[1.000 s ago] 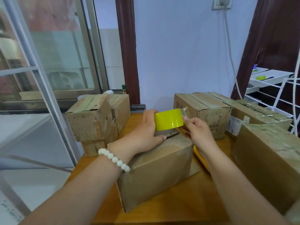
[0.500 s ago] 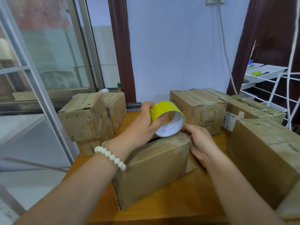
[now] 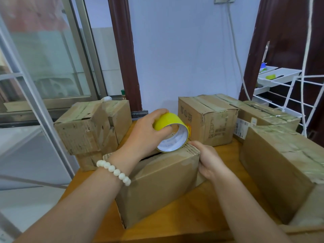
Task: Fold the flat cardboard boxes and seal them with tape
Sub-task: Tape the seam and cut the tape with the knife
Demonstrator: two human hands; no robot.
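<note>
– Okay, quick one: left hand (image 3: 145, 135)?
– Gripping the tape roll (image 3: 168, 121). Fingers are curled over the yellow outside and the thumb crosses the near rim. The roll sits tilted under the fingertips, white core facing the camera.
– Is the roll touching anything else?
– Yes. Its lower rim rests on top of the box (image 3: 161, 181), just below the left thumb and right beside the right thumb.
– Right hand (image 3: 208, 160)?
– Holding the box's right end. Thumb is on the top corner, fingers curl down the end face, and the fingertips are hidden behind the cardboard.
– Where's the box?
– On the table (image 3: 192, 213), between the two hands: under the left palm, left of the right fingers. A dark gap in its top shows just below the left wrist.
– Anything else?
– A bead bracelet (image 3: 114, 170) on the left wrist. A worn box stack (image 3: 91, 127) sits left of the left knuckles, a printed box (image 3: 208, 118) just beyond the right fingertips, and a big taped box (image 3: 280, 169) right of the right hand.
</note>
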